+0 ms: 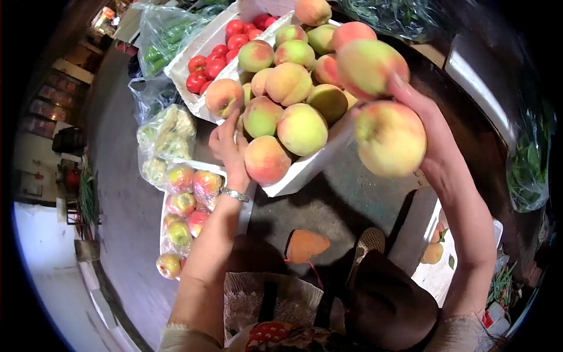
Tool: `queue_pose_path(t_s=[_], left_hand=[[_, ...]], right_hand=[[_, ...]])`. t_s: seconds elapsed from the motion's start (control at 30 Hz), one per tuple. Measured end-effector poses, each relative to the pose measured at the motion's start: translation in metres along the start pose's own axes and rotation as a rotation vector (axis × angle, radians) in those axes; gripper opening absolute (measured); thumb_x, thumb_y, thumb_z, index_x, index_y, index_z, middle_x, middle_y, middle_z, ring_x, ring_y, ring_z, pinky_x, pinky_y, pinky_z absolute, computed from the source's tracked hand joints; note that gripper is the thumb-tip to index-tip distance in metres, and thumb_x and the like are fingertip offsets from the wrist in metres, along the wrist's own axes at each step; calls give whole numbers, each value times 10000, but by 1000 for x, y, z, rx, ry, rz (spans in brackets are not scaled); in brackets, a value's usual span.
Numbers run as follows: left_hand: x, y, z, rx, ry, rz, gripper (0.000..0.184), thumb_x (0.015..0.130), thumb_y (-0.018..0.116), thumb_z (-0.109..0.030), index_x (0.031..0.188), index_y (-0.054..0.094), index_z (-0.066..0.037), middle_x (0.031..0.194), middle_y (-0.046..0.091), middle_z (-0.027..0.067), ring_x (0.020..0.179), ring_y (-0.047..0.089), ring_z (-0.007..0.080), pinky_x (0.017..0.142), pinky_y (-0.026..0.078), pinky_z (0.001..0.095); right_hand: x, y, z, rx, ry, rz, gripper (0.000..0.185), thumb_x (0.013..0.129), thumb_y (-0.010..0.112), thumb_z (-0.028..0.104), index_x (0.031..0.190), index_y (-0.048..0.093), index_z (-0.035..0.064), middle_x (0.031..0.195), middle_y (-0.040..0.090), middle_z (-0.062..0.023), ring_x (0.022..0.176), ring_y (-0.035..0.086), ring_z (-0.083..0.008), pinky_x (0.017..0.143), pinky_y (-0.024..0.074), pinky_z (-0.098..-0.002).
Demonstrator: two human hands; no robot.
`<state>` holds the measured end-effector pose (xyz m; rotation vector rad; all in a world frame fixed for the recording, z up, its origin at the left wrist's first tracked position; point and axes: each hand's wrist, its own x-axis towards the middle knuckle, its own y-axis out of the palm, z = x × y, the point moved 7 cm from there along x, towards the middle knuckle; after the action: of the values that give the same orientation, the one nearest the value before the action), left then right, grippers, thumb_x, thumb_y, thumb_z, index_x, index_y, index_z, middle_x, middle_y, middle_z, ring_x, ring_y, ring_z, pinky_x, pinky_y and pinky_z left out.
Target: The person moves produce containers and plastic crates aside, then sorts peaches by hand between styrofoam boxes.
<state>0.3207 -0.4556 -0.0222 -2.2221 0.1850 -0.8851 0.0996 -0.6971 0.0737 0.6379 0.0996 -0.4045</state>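
A white foam box (305, 174) is heaped with yellow-green and red peaches (302, 129). My right hand (417, 111), raised at the box's right side, grips two large peaches: an upper one (369, 67) under the thumb and a lower one (391, 141) below it. The fingers behind them are mostly hidden. At the box's left edge, my left hand (230, 146) wears a bracelet on the wrist. Its fingers are apart and rest against the side of the pile, touching near a reddish peach (224, 98) at the corner.
Red tomatoes (214, 61) fill a foam box behind the peaches. Wrapped apples (182, 204) lie in a white tray below my left hand. Bagged green vegetables (167, 41) stand at the upper left. A white box (431, 273) with fruit sits at the lower right, near my shoe (371, 239).
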Motion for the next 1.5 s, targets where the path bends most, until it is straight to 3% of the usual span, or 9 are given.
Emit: queue_pose_path(t_s=[0.17, 0.37, 0.83, 0.87, 0.93, 1.13, 1.33, 1.4, 1.5], left_hand=[[-5, -2, -5, -132, -160, 63, 564, 801, 515, 20, 1321, 579, -190, 1252, 554, 82, 1229, 353, 283, 1072, 226, 421], [-6, -3, -7, -143, -136, 75, 553, 810, 513, 5, 1329, 568, -176, 1281, 564, 45, 1237, 347, 269, 1073, 227, 414], [-7, -6, -10, -129, -162, 12, 558, 826, 568, 9, 1350, 554, -181, 1242, 565, 66, 1196, 357, 256, 1026, 272, 380], [-7, -6, -10, -125, -152, 10, 573, 825, 567, 12, 1366, 537, -175, 1195, 573, 72, 1171, 365, 255, 1018, 268, 371], [-4, -5, -13, -161, -91, -2, 589, 824, 566, 11, 1384, 519, -165, 1150, 579, 65, 1140, 377, 254, 1012, 264, 364], [0, -12, -20, -89, -58, -33, 764, 799, 599, -21, 1497, 352, -208, 1200, 534, 87, 1120, 412, 283, 1003, 282, 401], [1, -16, -23, -69, -15, -78, 746, 824, 607, -53, 1502, 341, -213, 1298, 431, 129, 1226, 401, 329, 1022, 298, 470], [1, -14, -20, -50, -6, -59, 740, 833, 616, -68, 1506, 332, -184, 1303, 440, 148, 1227, 413, 337, 1029, 307, 480], [1, -9, -1, -31, 89, -78, 775, 795, 664, -62, 1499, 341, -99, 1339, 454, 179, 1254, 414, 358, 1078, 301, 461]], right_hand=[[62, 50, 24, 19, -196, 33, 453, 902, 689, 307, 1228, 523, 39, 1022, 660, -98, 882, 678, -196, 769, 580, -341], [83, 26, 25, -131, -402, -258, 442, 920, 666, 268, 1257, 497, 38, 1122, 618, -101, 947, 660, -181, 850, 556, -334], [96, 75, 48, -209, -577, -95, 465, 838, 734, 226, 1205, 581, -15, 1069, 649, -103, 937, 647, -170, 775, 543, -306], [102, 83, 53, -292, -580, -128, 449, 938, 648, 195, 1315, 505, -4, 1165, 607, -101, 1067, 574, -163, 942, 471, -331], [124, 105, 50, -453, -1021, -112, 375, 830, 719, 222, 1137, 632, 25, 1034, 653, -92, 892, 647, -168, 745, 543, -313], [140, 141, -30, -1558, -958, 119, 490, 867, 619, 266, 1344, 527, 209, 1324, 515, -136, 1247, 491, -337, 946, 367, -577], [122, 135, -20, -1584, -686, 98, 562, 871, 643, 210, 1409, 485, 240, 1449, 451, -135, 1312, 458, -319, 1029, 320, -543], [110, 120, -9, -1265, -963, 71, 488, 871, 665, 185, 1341, 544, 138, 1326, 559, -163, 1167, 580, -316, 986, 439, -401], [56, 76, 17, -1130, -1049, 17, 410, 833, 652, 246, 1207, 626, 78, 1105, 659, -200, 1031, 646, -340, 879, 504, -417]])
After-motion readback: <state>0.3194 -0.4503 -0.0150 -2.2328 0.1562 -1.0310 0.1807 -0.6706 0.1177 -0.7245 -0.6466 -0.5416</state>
